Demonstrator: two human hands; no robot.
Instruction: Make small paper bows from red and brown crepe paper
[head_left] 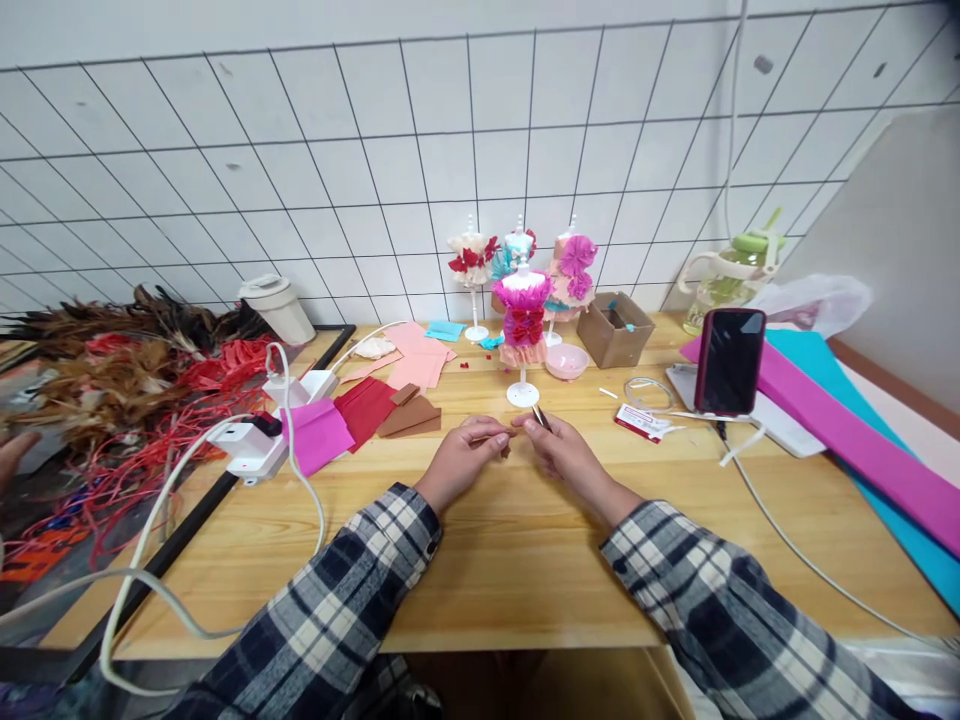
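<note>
My left hand (463, 460) is closed in a pinch on a small piece of brown paper (505, 451) just above the wooden table. Close beside it, my right hand (562, 455) grips a slim dark metal tool, apparently tweezers (540, 416), whose tips are hidden. Just beyond both hands stands a small white dress form (523, 395) wearing a magenta and peach paper dress (523, 318). To the left lie folded brown paper (412, 418), red paper (363, 410) and magenta paper (319, 436).
Several dressed forms (471, 262) stand behind, near a pink bowl (567, 362) and cardboard box (616, 335). A phone (730, 360) leans at right by long paper strips (862, 430). Left are a power strip (253, 448), cables and feathers (112, 365). Another person's hand (13, 460) shows at far left.
</note>
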